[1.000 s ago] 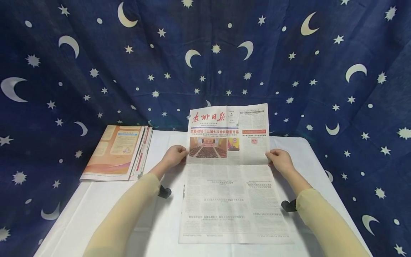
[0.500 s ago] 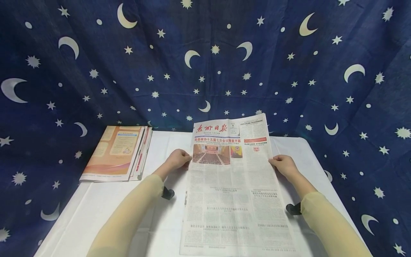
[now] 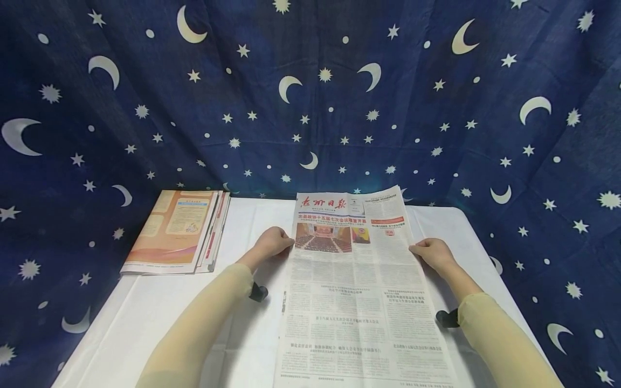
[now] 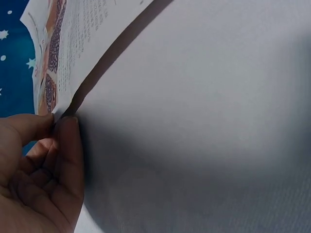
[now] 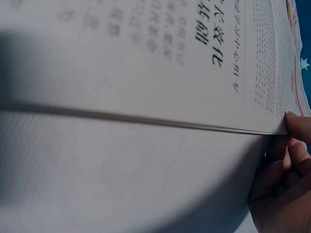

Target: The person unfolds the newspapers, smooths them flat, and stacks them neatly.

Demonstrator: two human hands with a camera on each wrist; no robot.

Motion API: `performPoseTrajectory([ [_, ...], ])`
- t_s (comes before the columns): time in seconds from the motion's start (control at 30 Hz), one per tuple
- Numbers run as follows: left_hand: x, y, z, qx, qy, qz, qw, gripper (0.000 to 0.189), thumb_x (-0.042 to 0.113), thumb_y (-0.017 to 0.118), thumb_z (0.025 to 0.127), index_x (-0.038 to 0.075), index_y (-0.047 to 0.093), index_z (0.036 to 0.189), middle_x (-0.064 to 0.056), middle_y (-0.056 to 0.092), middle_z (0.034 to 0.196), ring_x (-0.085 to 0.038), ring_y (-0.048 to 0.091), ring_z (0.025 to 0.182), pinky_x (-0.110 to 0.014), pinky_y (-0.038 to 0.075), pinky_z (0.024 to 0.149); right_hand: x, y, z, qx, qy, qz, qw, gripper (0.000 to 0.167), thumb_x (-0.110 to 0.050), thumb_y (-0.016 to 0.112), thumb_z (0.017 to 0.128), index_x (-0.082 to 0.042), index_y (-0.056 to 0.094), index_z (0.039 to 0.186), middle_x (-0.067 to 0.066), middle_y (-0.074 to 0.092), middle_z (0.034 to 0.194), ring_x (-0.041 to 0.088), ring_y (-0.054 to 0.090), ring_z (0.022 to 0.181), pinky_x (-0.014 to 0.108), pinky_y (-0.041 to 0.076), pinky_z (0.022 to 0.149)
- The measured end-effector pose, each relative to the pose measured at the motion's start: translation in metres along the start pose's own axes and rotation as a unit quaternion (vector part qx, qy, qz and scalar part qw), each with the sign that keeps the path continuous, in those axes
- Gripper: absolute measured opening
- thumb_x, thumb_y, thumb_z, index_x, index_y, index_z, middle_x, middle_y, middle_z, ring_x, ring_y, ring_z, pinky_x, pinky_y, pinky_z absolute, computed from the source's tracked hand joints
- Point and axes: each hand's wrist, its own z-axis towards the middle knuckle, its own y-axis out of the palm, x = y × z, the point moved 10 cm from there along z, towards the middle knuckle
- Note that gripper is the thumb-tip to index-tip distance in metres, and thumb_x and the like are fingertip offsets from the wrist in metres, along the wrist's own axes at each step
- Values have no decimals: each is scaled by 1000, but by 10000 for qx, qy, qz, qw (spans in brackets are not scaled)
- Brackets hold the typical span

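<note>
A newspaper (image 3: 356,302) lies lengthwise over the white table, its red masthead at the far end and its near end running past the bottom of the head view. My left hand (image 3: 273,243) pinches its left edge between thumb and fingers, beside the colour photo. On the opposite edge, my right hand (image 3: 434,253) pinches the paper at about the same height. In the left wrist view the newspaper (image 4: 97,43) rises off the cloth near the thumb. The right wrist view has the thumb on top of the newspaper (image 5: 233,97) and curled fingers below.
A stack of folded papers (image 3: 170,231) with an orange cover sits at the back left of the white-covered table (image 3: 252,215). Behind the table hangs a dark blue curtain (image 3: 310,108) with moons and stars. Black wrist cameras are on both forearms.
Both hands have come toward the body and slightly right with the newspaper. Its top end has dropped from standing up against the curtain to lying flatter, and the fold across the middle has flattened.
</note>
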Motion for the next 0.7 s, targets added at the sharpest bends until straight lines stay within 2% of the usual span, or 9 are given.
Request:
performPoseTrajectory([
  [0.13,4,2,1,54,93,319,9994,26,28,67,99,8,64,82,-4,66,72,-15,61,62,-26,49,56,2,-2,-1,19,7,-34,10000,35,-28,68,97,7,68,101,12,64,86,22,56,75,31,46,59],
  [0.33,15,3,0,192,369,1006,9941,27,30,66,98,11,64,80,-2,63,71,-15,58,63,-28,47,58,3,-8,-2,110,-19,-279,9995,32,-26,69,95,6,69,96,11,64,83,23,56,74,31,45,59],
  [0.53,24,9,-2,189,467,1296,9903,25,30,65,99,12,63,81,-1,62,73,-15,57,65,-28,45,58,6,-13,-2,192,-57,-503,9985,31,-26,68,95,5,69,93,10,64,82,25,56,77,31,44,61],
  [0.7,31,12,-3,250,574,1481,9870,22,29,65,97,13,62,82,-1,61,72,-16,56,64,-29,44,57,12,-17,-2,199,26,-473,9987,31,-26,68,94,5,68,92,10,63,80,24,55,75,32,44,60],
])
